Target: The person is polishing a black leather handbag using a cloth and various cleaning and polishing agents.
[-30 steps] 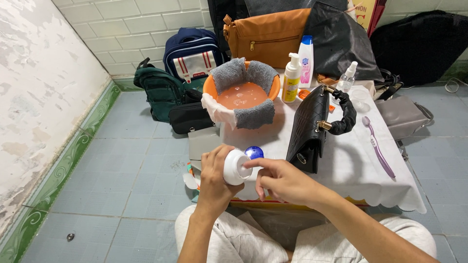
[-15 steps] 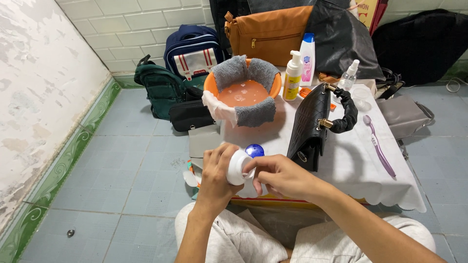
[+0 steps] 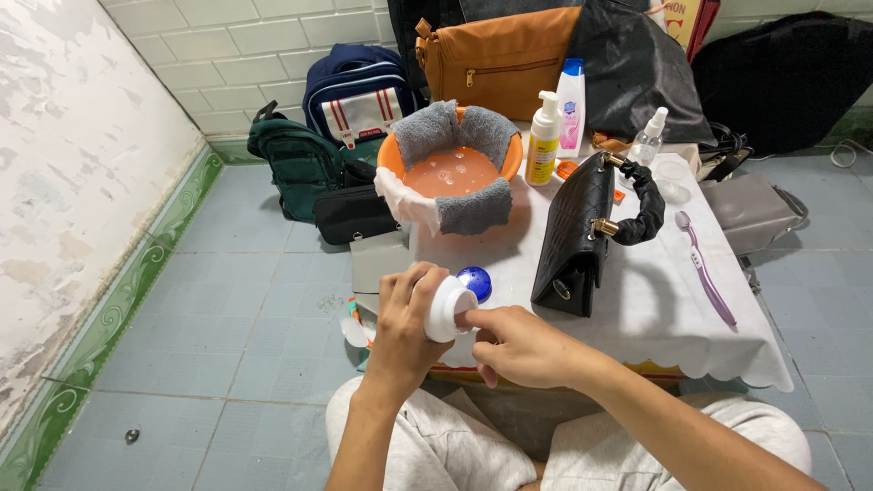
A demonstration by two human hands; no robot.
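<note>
Left grip (image 3: 405,318) still holds white jar (image 3: 448,307).

light: bright, even | shadows: soft (faint beneath the handbag (image 3: 582,238)) | focus: sharp | edges: slightly bowed

The small white jar (image 3: 447,309) is round and squat, like a tub for cream. It lies tipped on its side in the air, just above the near edge of the table, with its flat white bottom facing the person. The left hand (image 3: 405,323) wraps around it from the nine o'clock side, fingers curled over the top. The right hand (image 3: 518,345) comes in from four o'clock, and its fingertips (image 3: 473,318) touch the jar's lower rim. The blue lid (image 3: 475,282) is round and shiny. It peeks out at one o'clock from the jar, just behind it. I cannot tell if the lid is on the jar or lying on the table.
</note>
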